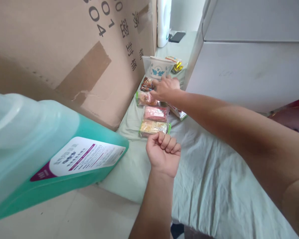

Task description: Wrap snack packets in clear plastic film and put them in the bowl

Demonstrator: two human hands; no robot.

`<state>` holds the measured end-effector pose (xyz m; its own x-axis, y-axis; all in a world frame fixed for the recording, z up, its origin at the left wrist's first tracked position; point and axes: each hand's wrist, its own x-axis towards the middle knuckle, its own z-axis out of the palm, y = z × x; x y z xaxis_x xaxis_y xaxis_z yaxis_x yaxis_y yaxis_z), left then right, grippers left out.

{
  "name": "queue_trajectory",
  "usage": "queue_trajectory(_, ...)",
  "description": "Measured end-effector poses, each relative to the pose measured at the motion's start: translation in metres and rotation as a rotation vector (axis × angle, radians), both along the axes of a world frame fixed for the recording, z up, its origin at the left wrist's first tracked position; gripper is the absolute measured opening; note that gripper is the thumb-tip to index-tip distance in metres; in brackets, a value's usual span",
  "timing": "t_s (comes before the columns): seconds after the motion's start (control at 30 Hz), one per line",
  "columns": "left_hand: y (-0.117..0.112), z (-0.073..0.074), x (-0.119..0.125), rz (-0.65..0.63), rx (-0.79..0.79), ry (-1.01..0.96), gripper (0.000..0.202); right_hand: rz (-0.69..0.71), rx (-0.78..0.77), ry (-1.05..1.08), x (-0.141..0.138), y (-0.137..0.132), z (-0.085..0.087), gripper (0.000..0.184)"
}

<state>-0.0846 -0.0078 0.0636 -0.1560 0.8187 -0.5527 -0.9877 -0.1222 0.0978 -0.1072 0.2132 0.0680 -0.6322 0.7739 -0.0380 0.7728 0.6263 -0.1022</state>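
My left hand (163, 151) rests as a closed fist on the pale green cloth (214, 179), just in front of a yellowish snack packet (153, 127). Nothing shows inside the fist. My right hand (164, 88) reaches far forward and lies over a row of wrapped snack packets, its fingers touching a pinkish one (145, 98) and a dark one (147, 84). A pink packet (155, 113) lies between the two hands. Whether the right fingers grip a packet is hidden. A white bowl with blue leaf print (160, 67) stands just beyond the right hand.
A large cardboard box (64, 53) walls the left side. A green detergent jug (40, 156) lies close at the lower left. A white cabinet (251, 56) stands at the right. Gold-wrapped sweets (176, 66), a white container (163, 20) and a dark phone (177, 37) sit at the back.
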Motion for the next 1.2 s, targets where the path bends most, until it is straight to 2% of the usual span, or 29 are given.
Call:
queue_trajectory(0.07, 0.001, 0.000, 0.002, -0.005, -0.005, -0.019, 0.033, 0.039, 0.017, 0.042, -0.006, 0.000, 0.000, 0.059)
queue_trajectory(0.13, 0.001, 0.000, 0.002, -0.004, -0.014, -0.034, 0.032, 0.059, -0.035, 0.053, -0.013, 0.001, -0.004, 0.059)
queue_trajectory(0.3, -0.001, 0.000, -0.004, 0.001, -0.014, -0.058, 0.032, 0.026, -0.062, 0.050, -0.026, 0.008, -0.013, 0.068)
queue_trajectory(0.47, -0.002, -0.001, -0.008, 0.005, -0.009, -0.063, 0.032, 0.010, -0.106, 0.038, -0.030, 0.017, -0.015, 0.082)
queue_trajectory(0.6, -0.002, -0.001, -0.007, -0.002, -0.011, -0.046, 0.032, 0.004, -0.170, 0.048, -0.029, 0.021, -0.018, 0.078)
queue_trajectory(0.73, -0.002, -0.001, -0.006, 0.004, -0.007, -0.037, 0.033, 0.103, -0.192, 0.070, -0.026, 0.017, -0.022, 0.075)
queue_trajectory(0.93, -0.003, 0.000, -0.009, 0.007, 0.025, 0.009, 0.033, 0.156, -0.230, 0.086, -0.009, -0.009, -0.016, 0.071)
queue_trajectory(1.2, -0.006, 0.001, -0.010, -0.001, 0.168, 0.170, 0.038, 0.220, -0.319, 0.089, 0.015, -0.072, -0.004, 0.065)
